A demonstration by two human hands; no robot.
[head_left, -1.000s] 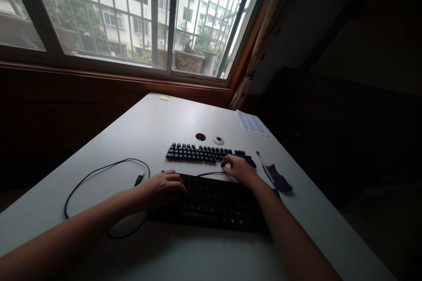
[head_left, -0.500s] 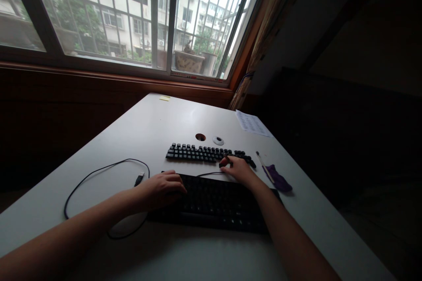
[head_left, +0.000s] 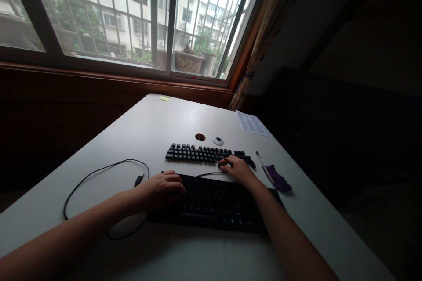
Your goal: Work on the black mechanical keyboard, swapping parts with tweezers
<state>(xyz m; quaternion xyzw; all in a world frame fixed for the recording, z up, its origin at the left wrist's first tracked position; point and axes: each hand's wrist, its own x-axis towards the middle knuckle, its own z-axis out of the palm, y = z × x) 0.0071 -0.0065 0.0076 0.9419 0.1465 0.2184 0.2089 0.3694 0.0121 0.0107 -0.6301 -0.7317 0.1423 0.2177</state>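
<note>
A black keyboard (head_left: 224,204) lies across the desk in front of me. My left hand (head_left: 166,189) is closed over its left end, fingers curled onto the top; the thumb is hidden. Beyond it, loose black keycaps (head_left: 191,153) stand in rows like a keyboard layout. My right hand (head_left: 235,168) reaches over the keyboard to the near edge of these rows, its fingers pinching a small black keycap (head_left: 220,165). Part of the rows is hidden behind that hand. The keyboard's cable (head_left: 211,173) runs between the keyboard and the rows.
To the left, a looped cable (head_left: 99,164) ends in a USB plug (head_left: 139,179). A toothbrush (head_left: 264,167) rests by a purple cloth (head_left: 279,180) on the right. Behind are a desk hole (head_left: 200,137), its white ring cover (head_left: 218,141), a printed paper (head_left: 253,124) and yellow notes (head_left: 164,98).
My right hand has shifted very slightly left with the keycap, along the near edge of the rows. The left hand and the keyboard have stayed in place.
</note>
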